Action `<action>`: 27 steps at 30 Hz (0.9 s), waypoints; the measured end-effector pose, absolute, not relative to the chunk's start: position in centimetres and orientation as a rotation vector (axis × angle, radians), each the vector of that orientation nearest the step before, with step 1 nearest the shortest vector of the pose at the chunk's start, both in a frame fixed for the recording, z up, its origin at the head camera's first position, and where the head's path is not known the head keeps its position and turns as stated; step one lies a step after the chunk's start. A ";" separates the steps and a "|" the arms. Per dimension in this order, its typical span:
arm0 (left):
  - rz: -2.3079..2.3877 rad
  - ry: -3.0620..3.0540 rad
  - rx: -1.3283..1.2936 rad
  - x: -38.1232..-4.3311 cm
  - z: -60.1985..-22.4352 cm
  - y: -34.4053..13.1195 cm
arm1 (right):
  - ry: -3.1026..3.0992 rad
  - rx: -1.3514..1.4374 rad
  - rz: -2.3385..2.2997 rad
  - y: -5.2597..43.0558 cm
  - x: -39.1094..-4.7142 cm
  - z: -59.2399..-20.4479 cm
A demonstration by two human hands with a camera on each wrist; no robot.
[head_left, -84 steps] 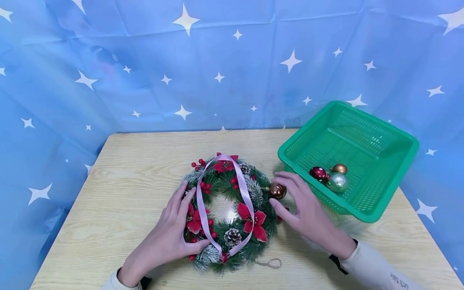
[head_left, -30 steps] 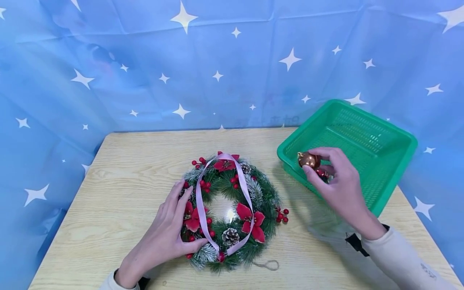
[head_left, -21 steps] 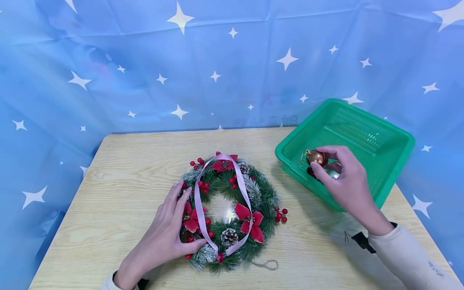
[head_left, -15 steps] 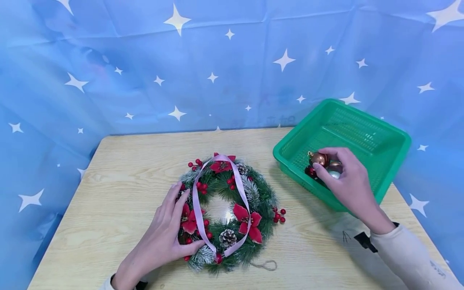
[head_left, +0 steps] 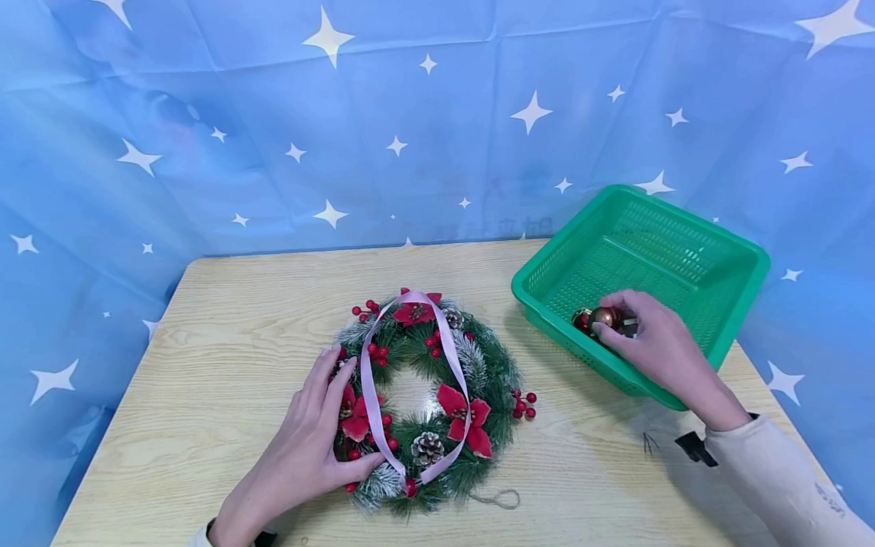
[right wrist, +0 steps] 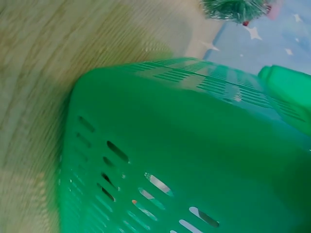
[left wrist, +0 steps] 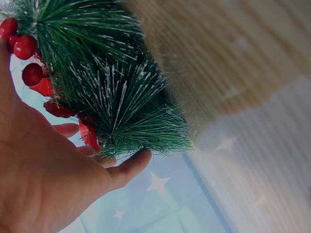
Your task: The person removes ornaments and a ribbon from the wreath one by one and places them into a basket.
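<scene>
A green Christmas wreath (head_left: 502,357) with poinsettias, pinecones, red berries and a looped lilac ribbon (head_left: 369,380) lies on the table. My left hand (head_left: 301,441) holds its left side, thumb at the lower left and fingers along the outer edge; the left wrist view shows those fingers against the pine needles (left wrist: 121,97). Inside the green basket (head_left: 741,281), my right hand (head_left: 656,338) pinches a brown bauble (head_left: 604,318) between thumb and fingers. A dark red bauble (head_left: 582,320) sits just left of it. Other baubles are mostly hidden by that hand.
The basket stands on the right of the wooden table (head_left: 239,327); its slotted wall (right wrist: 160,131) fills much of the right wrist view. A twine loop (head_left: 502,499) lies by the wreath's lower edge. Behind hangs a blue star-patterned cloth (head_left: 376,99).
My right hand has carried the brown bauble from the wreath's right side into the basket and lowered it among the other baubles. The left hand has stayed on the wreath.
</scene>
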State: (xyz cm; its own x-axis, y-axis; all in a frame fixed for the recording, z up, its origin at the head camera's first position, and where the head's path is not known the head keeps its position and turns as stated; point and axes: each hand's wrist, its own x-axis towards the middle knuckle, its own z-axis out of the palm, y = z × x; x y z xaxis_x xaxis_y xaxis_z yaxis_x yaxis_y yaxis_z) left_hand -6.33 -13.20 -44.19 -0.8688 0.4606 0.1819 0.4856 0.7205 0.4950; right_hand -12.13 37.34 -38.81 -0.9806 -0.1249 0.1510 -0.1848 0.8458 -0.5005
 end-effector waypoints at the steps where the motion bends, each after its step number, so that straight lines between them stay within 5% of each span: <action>1: -0.846 -2.873 -0.788 -6.3 -44.2 -13.2 | -2.934 0.244 0.801 37.3 -12.2 -38.9; 27: -0.862 -2.880 -0.767 -6.2 -44.2 -13.2 | -3.237 0.374 0.611 38.1 -13.7 -39.4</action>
